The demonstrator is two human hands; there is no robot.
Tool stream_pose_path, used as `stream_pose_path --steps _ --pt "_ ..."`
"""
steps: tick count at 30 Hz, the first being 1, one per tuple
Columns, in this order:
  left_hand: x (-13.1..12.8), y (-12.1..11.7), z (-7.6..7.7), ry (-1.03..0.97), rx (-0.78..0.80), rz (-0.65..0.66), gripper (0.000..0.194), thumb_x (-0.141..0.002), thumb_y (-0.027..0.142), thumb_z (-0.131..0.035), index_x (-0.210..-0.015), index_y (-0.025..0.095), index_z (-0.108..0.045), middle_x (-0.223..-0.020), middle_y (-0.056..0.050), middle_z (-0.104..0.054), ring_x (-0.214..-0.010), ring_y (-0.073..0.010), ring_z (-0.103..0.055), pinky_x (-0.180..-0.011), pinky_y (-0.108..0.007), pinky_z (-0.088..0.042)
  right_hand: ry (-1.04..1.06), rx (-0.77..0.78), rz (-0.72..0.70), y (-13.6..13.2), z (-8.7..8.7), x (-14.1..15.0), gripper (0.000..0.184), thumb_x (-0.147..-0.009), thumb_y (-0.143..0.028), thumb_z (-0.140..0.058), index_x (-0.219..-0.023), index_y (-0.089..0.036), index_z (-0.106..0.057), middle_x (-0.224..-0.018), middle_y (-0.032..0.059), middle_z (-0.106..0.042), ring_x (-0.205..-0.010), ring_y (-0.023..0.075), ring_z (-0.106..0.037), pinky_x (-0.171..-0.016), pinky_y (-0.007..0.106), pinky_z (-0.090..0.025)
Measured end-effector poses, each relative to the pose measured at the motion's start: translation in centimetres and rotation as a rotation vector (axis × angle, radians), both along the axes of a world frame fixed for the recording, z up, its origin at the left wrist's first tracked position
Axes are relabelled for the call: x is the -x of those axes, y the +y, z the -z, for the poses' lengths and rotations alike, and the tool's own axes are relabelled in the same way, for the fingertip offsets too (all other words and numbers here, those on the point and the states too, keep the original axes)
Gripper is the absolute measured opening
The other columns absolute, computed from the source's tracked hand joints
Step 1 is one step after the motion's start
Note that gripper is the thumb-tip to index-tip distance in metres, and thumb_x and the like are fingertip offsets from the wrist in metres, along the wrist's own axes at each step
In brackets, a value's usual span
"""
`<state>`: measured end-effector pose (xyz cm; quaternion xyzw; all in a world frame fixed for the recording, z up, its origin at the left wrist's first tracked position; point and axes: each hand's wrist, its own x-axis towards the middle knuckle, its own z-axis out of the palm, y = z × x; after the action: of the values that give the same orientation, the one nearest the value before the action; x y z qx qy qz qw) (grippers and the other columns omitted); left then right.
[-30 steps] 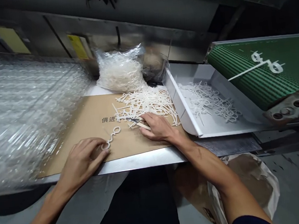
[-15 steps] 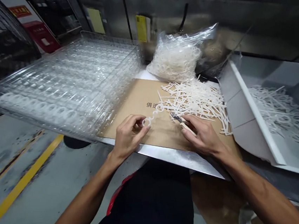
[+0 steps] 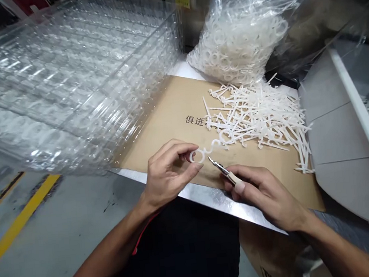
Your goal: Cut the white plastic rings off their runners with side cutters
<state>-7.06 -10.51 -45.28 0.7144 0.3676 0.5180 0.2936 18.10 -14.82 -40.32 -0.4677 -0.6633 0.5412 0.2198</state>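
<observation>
Between the thumb and fingers of my left hand (image 3: 171,168) is one ring end of a white plastic ring piece (image 3: 216,143). Its curved middle runs right to another ring close to the pile. My right hand (image 3: 257,188) is closed around cutting pliers (image 3: 227,174) with pale handles. Their metal jaws point up and left, just below the ring piece; whether they touch it I cannot tell. Behind both hands a heap of thin white plastic offcuts (image 3: 260,113) lies on a brown cardboard sheet (image 3: 165,110).
A stack of clear plastic trays (image 3: 77,79) stands on the left. Behind the heap sits a clear bag of white rings (image 3: 234,46). At the right, a pale box (image 3: 350,135) holds more white pieces. The table's metal edge (image 3: 216,198) is near my body.
The view has moved closer and shifted. My right hand has brought the pliers left, nearer the ring piece, and their jaws now point toward it. My left hand keeps its hold.
</observation>
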Motion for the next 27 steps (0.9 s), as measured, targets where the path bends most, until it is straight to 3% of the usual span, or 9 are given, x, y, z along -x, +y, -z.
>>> stream_pose_path --steps 27 --pt "-0.29 0.11 -0.35 0.092 -0.044 0.047 0.027 -0.090 0.021 -0.078 -0.116 0.018 -0.072 -0.095 -0.005 -0.071 -0.082 -0.0142 -0.066 -0.074 -0.028 -0.056 0.012 0.009 0.046 -0.12 0.72 0.23 0.028 -0.108 -0.041 -0.050 -0.093 -0.020 -0.062 -0.081 0.0003 -0.059 -0.072 0.0163 -0.054 -0.067 0.031 -0.043"
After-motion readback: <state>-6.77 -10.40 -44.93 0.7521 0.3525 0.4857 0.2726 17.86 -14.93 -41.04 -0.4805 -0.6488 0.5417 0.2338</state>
